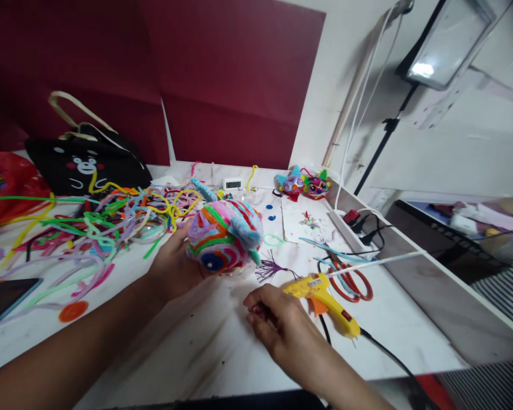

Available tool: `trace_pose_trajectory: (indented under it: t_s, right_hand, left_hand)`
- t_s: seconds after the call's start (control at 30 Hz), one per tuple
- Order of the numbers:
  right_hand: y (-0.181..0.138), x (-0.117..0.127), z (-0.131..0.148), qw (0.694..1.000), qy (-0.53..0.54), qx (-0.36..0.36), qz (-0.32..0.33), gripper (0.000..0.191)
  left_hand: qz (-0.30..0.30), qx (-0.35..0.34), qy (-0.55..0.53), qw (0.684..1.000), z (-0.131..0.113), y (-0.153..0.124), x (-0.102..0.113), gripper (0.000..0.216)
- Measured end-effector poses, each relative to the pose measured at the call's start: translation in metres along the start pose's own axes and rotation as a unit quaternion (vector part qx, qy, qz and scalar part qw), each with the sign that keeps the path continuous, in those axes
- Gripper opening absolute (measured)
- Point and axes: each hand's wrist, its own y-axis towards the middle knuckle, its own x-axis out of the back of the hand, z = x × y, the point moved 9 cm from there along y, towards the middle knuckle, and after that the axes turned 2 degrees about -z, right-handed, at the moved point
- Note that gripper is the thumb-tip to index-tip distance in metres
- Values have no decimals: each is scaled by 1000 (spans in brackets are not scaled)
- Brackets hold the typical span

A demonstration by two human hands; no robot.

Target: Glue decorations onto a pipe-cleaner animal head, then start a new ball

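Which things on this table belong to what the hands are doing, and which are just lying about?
In use: pipe-cleaner figure, held by the left hand; yellow glue gun, beside the right hand; purple tassel close by.
Lying about: loose pipe cleaners, red-handled scissors, bear bag, two finished figures, tablet.

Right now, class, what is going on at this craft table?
A person's left hand grips a striped pipe-cleaner figure at a white table. The right hand rests curled on the table, just beside a yellow glue gun. Loose pipe cleaners are heaped to the left, and two small colourful figures sit at the back.
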Motion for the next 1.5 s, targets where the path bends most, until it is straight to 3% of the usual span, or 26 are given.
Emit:
trace_pose_trajectory:
  t_s: [0.13, 0.27, 0.4, 0.63, 0.8, 1.03, 1.17, 1.33, 1.5]
  right_hand:
    - [-4, 1, 9, 996, -43, 74, -41, 24]
    - [-11, 12, 15, 984, -52, 102, -135, 21]
    - [-18, 12, 16, 980, -20, 73, -186, 28]
    - [-19, -6, 7, 982, 43, -28, -183, 48]
    - [-19, -6, 1, 967, 87, -62, -230, 58]
    - [-17, -15, -1, 952, 193, -94, -216, 55]
    - [-11, -26, -3, 923, 324, -97, -185, 62]
    - [-6, -38, -2, 847, 496, -94, -166, 60]
    - [-4, -44, 8, 813, 560, -95, -127, 55]
  left_hand:
    - [11, 22, -4, 1000, 1, -7, -18, 52]
    - [2, 36, -36, 999, 7, -22, -27, 48]
    - [-51, -15, -44, 998, 13, -38, -18, 37]
    - [-78, -53, -97, 991, 30, -54, -19, 29]
    - [-54, -52, -105, 992, 41, -58, -23, 28]
    - [-30, -31, -87, 995, 53, -64, -24, 32]
    - [-30, -35, -79, 996, 54, -67, -23, 32]
    - [-37, -37, -70, 996, 54, -69, -20, 30]
    - [-19, -27, -55, 998, 53, -70, -22, 29]
